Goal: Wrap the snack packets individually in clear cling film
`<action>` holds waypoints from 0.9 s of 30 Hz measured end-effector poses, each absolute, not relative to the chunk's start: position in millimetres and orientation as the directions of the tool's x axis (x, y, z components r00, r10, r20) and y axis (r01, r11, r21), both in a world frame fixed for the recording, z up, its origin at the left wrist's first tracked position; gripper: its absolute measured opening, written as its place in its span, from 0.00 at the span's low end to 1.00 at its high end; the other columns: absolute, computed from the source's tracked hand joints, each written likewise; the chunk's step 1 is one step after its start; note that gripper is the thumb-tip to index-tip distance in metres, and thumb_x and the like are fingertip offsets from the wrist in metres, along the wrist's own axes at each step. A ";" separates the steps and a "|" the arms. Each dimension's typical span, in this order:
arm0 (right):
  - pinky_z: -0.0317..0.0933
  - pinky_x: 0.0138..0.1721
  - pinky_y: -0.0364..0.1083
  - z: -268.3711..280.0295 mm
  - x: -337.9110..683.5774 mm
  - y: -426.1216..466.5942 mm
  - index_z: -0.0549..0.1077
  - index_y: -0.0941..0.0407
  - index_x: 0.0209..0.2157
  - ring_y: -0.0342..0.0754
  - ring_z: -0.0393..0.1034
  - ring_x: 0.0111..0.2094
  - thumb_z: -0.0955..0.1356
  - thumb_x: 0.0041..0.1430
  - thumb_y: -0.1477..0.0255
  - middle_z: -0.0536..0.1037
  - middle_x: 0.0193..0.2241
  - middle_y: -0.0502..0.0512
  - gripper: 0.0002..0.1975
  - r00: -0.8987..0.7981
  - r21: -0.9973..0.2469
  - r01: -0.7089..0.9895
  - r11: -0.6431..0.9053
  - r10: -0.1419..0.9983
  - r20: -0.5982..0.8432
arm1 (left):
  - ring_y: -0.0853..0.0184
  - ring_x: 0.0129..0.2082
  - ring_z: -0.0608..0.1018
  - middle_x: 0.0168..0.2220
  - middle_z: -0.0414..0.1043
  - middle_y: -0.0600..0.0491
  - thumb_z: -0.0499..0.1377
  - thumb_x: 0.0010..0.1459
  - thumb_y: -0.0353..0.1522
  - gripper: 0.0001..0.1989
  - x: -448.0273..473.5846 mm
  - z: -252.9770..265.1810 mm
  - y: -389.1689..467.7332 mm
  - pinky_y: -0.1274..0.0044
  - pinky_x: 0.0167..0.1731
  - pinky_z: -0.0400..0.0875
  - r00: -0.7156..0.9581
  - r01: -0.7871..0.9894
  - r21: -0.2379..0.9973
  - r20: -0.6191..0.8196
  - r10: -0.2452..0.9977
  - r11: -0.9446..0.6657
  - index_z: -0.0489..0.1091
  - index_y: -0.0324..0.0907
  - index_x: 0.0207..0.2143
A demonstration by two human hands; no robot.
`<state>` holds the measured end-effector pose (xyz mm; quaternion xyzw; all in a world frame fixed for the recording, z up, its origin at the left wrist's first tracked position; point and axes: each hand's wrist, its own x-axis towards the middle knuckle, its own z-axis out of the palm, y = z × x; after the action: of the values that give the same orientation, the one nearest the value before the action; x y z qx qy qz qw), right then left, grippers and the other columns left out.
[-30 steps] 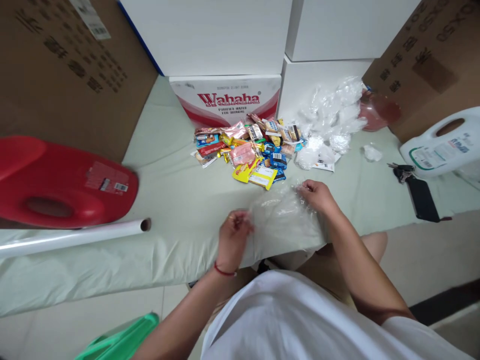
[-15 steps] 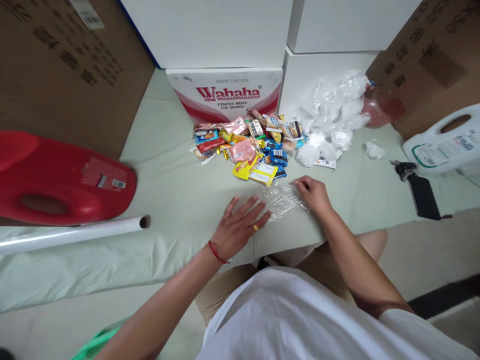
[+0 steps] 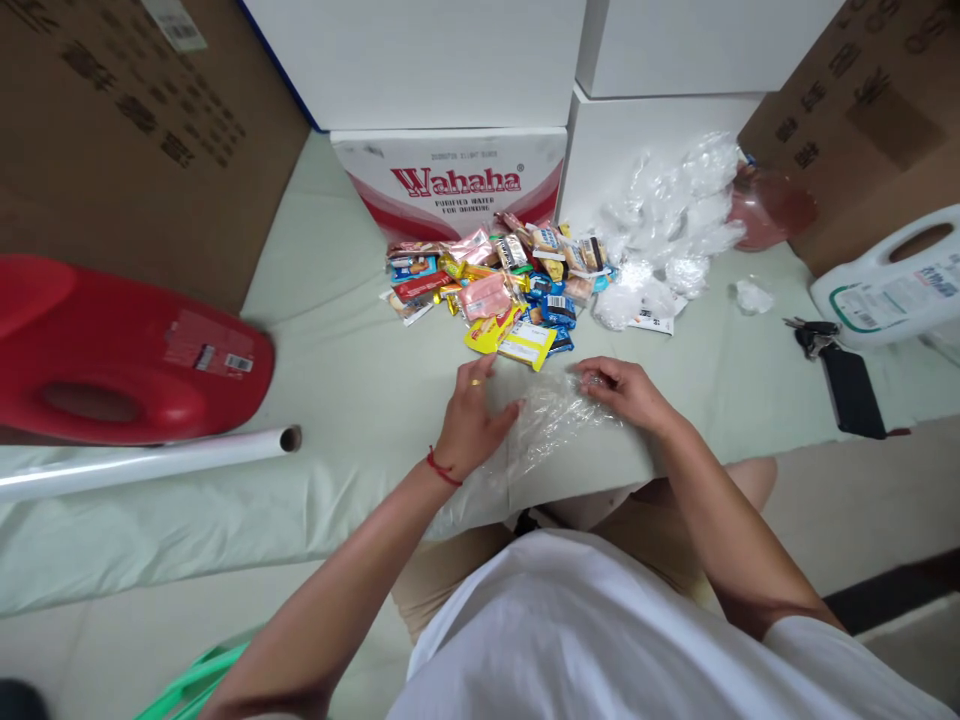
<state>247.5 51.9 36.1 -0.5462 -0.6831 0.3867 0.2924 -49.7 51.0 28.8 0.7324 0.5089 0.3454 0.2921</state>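
On the table lies a crinkled clear plastic bag [image 3: 551, 425], spread between both hands. My right hand [image 3: 628, 392] pinches its upper right end with bent fingers. My left hand [image 3: 474, 415], with a ring and a red string at the wrist, is at the bag's left side. Its thumb stands apart from the fingers and comes close to or touches the plastic; I cannot tell which. Just beyond the hands is a pile of wrapped snacks [image 3: 484, 297], with a yellow packet [image 3: 529, 345] nearest to them.
Crumpled clear bags [image 3: 667, 215] heap beside the snacks. A Wahaha carton [image 3: 457, 180] stands behind. To the left are a red jug [image 3: 150, 350] and a white roll [image 3: 150, 465]; to the right, a white jug [image 3: 885, 280], keys [image 3: 811, 337] and a black phone-like object [image 3: 853, 392].
My left hand has turned, its fingers now pointing away toward the snacks and its thumb toward the bag. The bag looks more spread toward the lower left. My right hand has shifted slightly.
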 end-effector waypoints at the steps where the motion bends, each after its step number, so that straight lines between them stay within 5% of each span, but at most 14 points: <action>1: 0.64 0.38 0.45 38.4 245.3 51.6 0.79 0.55 0.53 0.45 0.70 0.32 0.71 0.64 0.62 0.82 0.39 0.53 0.19 -0.243 -0.850 0.513 0.124 0.970 -0.005 | 0.55 0.56 0.76 0.58 0.67 0.42 0.68 0.58 0.42 0.38 -44.3 32.1 52.2 0.61 0.58 0.73 0.259 0.528 0.787 0.210 0.943 -0.320 0.59 0.44 0.67; 5: 0.64 0.39 0.45 49.4 239.9 51.8 0.81 0.55 0.50 0.45 0.71 0.32 0.71 0.65 0.63 0.82 0.39 0.54 0.16 -0.301 -0.827 0.523 0.207 0.953 0.048 | 0.55 0.52 0.78 0.57 0.69 0.42 0.75 0.49 0.42 0.46 -21.6 40.1 52.1 0.63 0.53 0.76 0.271 0.467 0.846 0.139 0.952 -0.257 0.61 0.44 0.66; 8: 0.65 0.39 0.45 53.9 243.6 52.1 0.80 0.54 0.53 0.45 0.70 0.32 0.72 0.65 0.62 0.82 0.43 0.56 0.19 -0.334 -0.820 0.527 0.222 0.942 0.041 | 0.63 0.35 0.78 0.42 0.75 0.50 0.69 0.54 0.40 0.24 -11.9 41.0 52.7 0.71 0.37 0.75 0.293 0.383 0.922 -0.065 0.954 -0.055 0.73 0.42 0.52; 10: 0.66 0.40 0.46 51.9 251.2 51.2 0.77 0.53 0.59 0.46 0.71 0.34 0.75 0.61 0.61 0.82 0.48 0.57 0.26 -0.363 -0.812 0.543 0.214 0.932 0.003 | 0.69 0.25 0.72 0.29 0.71 0.56 0.63 0.60 0.41 0.11 -10.4 40.4 54.4 0.76 0.28 0.67 0.298 0.321 0.943 -0.186 0.936 0.085 0.74 0.42 0.38; 13: 0.68 0.43 0.47 41.4 267.9 47.9 0.78 0.53 0.58 0.49 0.74 0.38 0.75 0.57 0.66 0.82 0.49 0.58 0.26 -0.381 -0.782 0.600 0.168 0.920 -0.094 | 0.71 0.21 0.65 0.21 0.63 0.60 0.60 0.62 0.42 0.13 -13.2 38.4 56.5 0.78 0.24 0.58 0.201 0.258 0.955 -0.200 0.959 0.145 0.71 0.43 0.31; 19: 0.67 0.42 0.47 24.2 292.0 45.0 0.81 0.55 0.47 0.49 0.75 0.36 0.71 0.54 0.69 0.83 0.36 0.54 0.17 -0.201 -0.815 0.576 -0.061 0.956 -0.214 | 0.72 0.24 0.65 0.25 0.62 0.62 0.67 0.56 0.45 0.18 -21.3 36.4 52.1 0.79 0.25 0.61 0.195 0.072 0.981 -0.190 0.962 0.180 0.67 0.44 0.40; 24: 0.66 0.40 0.46 31.6 295.2 50.6 0.81 0.57 0.47 0.46 0.73 0.34 0.73 0.49 0.67 0.81 0.35 0.53 0.22 -0.133 -0.890 0.404 -0.210 0.949 -0.285 | 0.75 0.27 0.66 0.37 0.64 0.60 0.76 0.36 0.32 0.44 -27.6 34.0 47.1 0.80 0.27 0.64 0.412 0.026 0.979 -0.196 0.890 0.204 0.65 0.47 0.58; 27: 0.63 0.35 0.45 32.5 297.4 53.1 0.80 0.58 0.47 0.44 0.69 0.30 0.76 0.46 0.64 0.78 0.31 0.50 0.25 -0.093 -0.888 0.368 -0.276 0.939 -0.330 | 0.74 0.26 0.65 0.35 0.64 0.59 0.71 0.42 0.34 0.31 -28.2 27.6 47.2 0.79 0.27 0.62 0.315 0.080 0.973 -0.232 0.920 0.218 0.71 0.44 0.51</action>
<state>297.4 53.1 32.5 -0.6128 -0.5333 0.5122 0.2788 -28.2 47.2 27.6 0.5249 0.4762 0.3399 0.6182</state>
